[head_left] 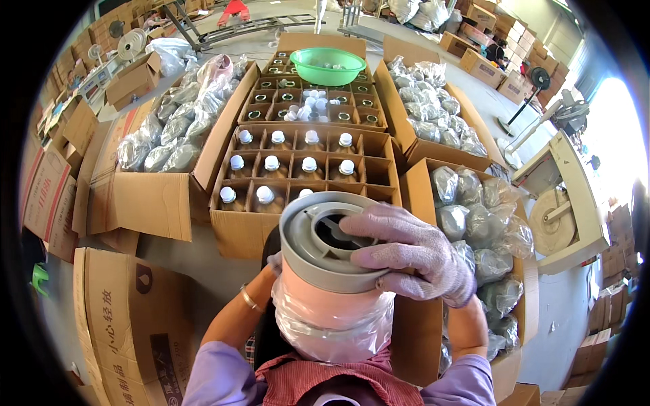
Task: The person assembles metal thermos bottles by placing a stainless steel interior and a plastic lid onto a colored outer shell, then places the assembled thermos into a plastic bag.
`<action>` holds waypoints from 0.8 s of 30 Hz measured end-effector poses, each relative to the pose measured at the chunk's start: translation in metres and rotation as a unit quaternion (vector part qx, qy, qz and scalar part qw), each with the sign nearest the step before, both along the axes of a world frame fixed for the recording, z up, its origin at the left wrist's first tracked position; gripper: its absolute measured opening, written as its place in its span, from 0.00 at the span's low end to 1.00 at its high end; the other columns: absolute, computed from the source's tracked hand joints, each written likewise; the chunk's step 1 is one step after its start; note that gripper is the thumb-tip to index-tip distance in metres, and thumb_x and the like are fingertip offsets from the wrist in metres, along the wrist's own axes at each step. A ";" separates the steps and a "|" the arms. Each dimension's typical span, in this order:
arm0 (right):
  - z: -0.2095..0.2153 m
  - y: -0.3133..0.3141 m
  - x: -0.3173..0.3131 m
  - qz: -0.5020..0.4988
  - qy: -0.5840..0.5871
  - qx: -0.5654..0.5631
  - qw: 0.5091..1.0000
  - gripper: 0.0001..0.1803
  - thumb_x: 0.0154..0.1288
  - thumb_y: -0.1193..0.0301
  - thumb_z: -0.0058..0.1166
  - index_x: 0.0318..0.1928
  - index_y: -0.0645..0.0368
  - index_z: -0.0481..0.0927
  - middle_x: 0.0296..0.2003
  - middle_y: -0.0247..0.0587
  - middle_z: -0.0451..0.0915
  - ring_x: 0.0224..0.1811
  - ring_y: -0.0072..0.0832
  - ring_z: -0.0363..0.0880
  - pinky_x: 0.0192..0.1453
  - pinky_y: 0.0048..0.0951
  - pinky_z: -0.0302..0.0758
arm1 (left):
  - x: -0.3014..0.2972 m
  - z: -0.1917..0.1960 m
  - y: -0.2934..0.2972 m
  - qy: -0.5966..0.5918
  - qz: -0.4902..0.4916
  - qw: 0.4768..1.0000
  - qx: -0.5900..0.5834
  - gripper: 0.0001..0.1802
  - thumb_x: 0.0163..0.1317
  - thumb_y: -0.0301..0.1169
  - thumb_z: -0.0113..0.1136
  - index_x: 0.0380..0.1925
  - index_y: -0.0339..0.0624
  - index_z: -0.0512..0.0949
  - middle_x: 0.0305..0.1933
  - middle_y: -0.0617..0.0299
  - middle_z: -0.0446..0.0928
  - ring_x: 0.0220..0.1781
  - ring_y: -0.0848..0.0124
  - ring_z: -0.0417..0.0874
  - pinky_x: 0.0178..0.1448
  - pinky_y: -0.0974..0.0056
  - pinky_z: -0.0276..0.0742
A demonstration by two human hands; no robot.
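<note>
In front of my chest is a pink cylindrical casing (332, 299), upright, with clear plastic film (332, 331) round its lower part. A grey ring-shaped end piece (308, 254) with a round dark opening faces up. My right hand (423, 254), in a pale knitted glove, grips this end piece from the right, fingertips over the opening and lower fingers on the outer rim. My left hand (274, 262) is against the casing's left side; only a sliver of it shows and its fingers are hidden behind the casing.
Ahead stands a divided carton (237, 227) of white-capped bottles. Behind it, another carton holds open-necked bottles, loose white caps (316, 105) and a green basin (328, 66). Cartons of plastic-wrapped silvery items flank these (152, 203) (528, 304). A closed carton (135, 325) stands near left; a fan (539, 80) far right.
</note>
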State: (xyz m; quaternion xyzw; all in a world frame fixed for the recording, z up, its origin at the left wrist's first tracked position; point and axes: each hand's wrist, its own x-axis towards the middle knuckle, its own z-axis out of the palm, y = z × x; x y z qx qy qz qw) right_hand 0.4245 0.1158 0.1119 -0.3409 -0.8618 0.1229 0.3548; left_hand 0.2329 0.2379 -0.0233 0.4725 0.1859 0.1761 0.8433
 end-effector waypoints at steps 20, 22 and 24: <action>0.021 -0.035 0.031 -0.077 -0.131 0.031 0.988 0.35 0.55 0.50 0.66 0.56 0.62 0.77 0.55 0.48 0.77 0.56 0.51 0.76 0.63 0.44 0.71 | -0.087 0.047 -0.082 0.018 -0.002 0.993 0.116 0.42 0.63 0.28 0.64 0.73 0.35 0.54 0.68 0.54 0.69 0.65 0.70 0.73 0.68 0.64 0.69; 0.011 -0.043 0.018 -0.055 -0.016 -0.052 0.997 0.34 0.56 0.50 0.65 0.55 0.62 0.77 0.55 0.49 0.77 0.56 0.51 0.76 0.63 0.43 0.71 | -0.093 0.036 -0.072 0.002 -0.022 0.999 0.040 0.38 0.63 0.28 0.64 0.71 0.37 0.61 0.62 0.60 0.76 0.61 0.77 0.74 0.66 0.67 0.70; 0.004 -0.045 0.009 -0.059 0.040 -0.083 0.994 0.29 0.59 0.54 0.62 0.53 0.63 0.76 0.52 0.51 0.78 0.54 0.48 0.78 0.60 0.41 0.73 | -0.087 0.024 -0.082 0.043 0.031 0.993 0.106 0.37 0.64 0.30 0.64 0.71 0.36 0.61 0.60 0.60 0.77 0.57 0.78 0.76 0.62 0.68 0.73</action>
